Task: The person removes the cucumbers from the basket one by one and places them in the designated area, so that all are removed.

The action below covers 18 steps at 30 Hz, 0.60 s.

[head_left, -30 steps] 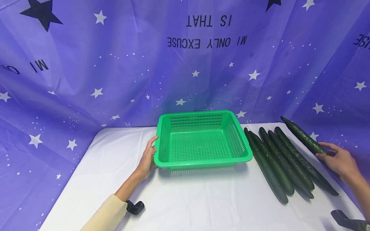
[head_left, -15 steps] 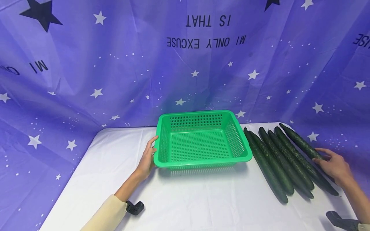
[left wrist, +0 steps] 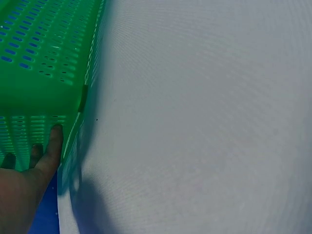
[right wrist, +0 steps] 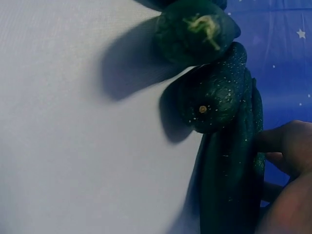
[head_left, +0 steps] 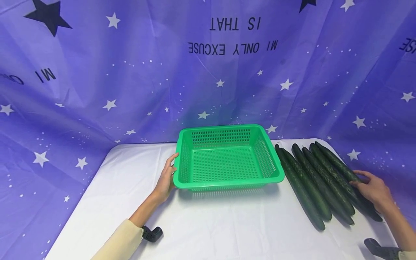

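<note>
A green perforated plastic basket point(head_left: 227, 184) with nothing in it stands mid-table. Against its left side rests my left hand point(head_left: 165, 182); the left wrist view shows the fingertips point(left wrist: 56, 136) touching the basket's slotted outer wall, fingers fairly straight. At the right, my right hand point(head_left: 373, 189) holds the lower part of a long dark green cucumber point(head_left: 336, 160), the outermost of a row. This cucumber lies beside the other cucumbers point(head_left: 303, 191), close to its neighbour. In the right wrist view, the thumb and fingers are at the cucumber's point(right wrist: 229, 185) side, partly cut off by the frame edge.
A white cloth point(head_left: 221, 224) covers the table. Purple fabric point(head_left: 146, 90) with stars and upside-down lettering hangs behind and at both sides. The cucumber row lies just right of the basket, its far tips near the basket's right rim.
My right hand has lowered the outermost cucumber and brought it left, down beside the row, from a raised, tilted position. The left hand and basket have stayed put.
</note>
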### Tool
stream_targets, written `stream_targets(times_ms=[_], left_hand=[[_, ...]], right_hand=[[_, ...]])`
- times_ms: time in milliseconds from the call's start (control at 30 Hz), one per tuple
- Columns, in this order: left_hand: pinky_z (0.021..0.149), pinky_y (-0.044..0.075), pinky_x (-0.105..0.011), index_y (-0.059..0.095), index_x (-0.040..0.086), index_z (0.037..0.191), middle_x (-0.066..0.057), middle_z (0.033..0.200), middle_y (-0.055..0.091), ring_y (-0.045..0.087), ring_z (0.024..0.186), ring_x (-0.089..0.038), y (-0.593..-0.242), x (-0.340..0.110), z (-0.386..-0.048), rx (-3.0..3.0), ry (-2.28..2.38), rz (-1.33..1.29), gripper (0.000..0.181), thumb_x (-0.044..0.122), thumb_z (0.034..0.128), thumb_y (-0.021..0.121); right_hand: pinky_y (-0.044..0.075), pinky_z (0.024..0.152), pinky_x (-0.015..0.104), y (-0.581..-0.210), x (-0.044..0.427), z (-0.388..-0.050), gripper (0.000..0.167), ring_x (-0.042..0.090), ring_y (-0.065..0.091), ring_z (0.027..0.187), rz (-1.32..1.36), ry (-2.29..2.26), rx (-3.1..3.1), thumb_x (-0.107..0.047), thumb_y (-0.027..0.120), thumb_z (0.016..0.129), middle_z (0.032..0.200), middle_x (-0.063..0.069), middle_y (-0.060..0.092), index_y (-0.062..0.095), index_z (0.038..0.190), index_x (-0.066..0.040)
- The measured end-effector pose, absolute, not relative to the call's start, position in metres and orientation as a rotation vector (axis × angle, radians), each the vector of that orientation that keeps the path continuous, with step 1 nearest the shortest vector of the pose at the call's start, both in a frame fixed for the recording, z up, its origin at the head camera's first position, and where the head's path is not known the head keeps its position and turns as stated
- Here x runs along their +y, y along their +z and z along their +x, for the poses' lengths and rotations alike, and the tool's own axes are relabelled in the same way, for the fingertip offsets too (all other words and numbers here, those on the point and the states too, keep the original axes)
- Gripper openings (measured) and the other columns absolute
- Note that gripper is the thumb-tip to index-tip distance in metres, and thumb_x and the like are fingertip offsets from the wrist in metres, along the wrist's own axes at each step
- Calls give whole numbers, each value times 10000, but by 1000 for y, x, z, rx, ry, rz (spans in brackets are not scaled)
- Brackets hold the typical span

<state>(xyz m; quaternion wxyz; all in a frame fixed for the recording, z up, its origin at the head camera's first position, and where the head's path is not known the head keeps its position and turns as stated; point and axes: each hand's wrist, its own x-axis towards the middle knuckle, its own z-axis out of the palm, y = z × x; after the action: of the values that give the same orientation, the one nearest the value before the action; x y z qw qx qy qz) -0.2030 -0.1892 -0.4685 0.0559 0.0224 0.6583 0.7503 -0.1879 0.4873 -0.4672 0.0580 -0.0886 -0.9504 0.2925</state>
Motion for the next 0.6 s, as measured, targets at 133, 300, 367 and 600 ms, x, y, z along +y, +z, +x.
stream_targets(times_ms=[133, 300, 367, 600], left_hand=[[695, 500, -339, 225, 252, 1565, -247, 1295, 414, 557, 897, -282, -468, -189, -202, 2002, 2273, 77, 636, 155, 939, 283], [704, 500, -345, 213, 229, 1568, -252, 1295, 412, 559, 904, -287, -470, -189, -202, 2003, 2275, 88, 638, 145, 938, 278], [710, 501, -348, 217, 242, 1566, -242, 1314, 409, 555, 924, -293, -470, -190, -202, 2000, 2280, 81, 640, 149, 937, 280], [710, 492, -341, 220, 260, 1567, -222, 1389, 376, 551, 930, -298, -469, -190, -202, 2021, 2260, 72, 629, 168, 947, 281]], right_hand=[[372, 769, 648, -469, 490, -188, 573, 650, 437, 1073, -248, 894, -2881, -262, 619, 959, 1288, 403, 478, 435, 1368, 94], [409, 718, 547, -468, 493, -191, 547, 622, 494, 1026, -171, 881, -2908, -241, 613, 964, 1213, 436, 517, 435, 1338, 116], [414, 736, 549, -466, 494, -192, 557, 637, 475, 1044, -155, 923, -2933, -249, 587, 978, 1238, 473, 465, 410, 1346, 131], [353, 855, 683, -460, 495, -194, 647, 690, 344, 1130, -191, 1040, -3015, -328, 479, 1022, 1338, 536, 237, 301, 1401, 166]])
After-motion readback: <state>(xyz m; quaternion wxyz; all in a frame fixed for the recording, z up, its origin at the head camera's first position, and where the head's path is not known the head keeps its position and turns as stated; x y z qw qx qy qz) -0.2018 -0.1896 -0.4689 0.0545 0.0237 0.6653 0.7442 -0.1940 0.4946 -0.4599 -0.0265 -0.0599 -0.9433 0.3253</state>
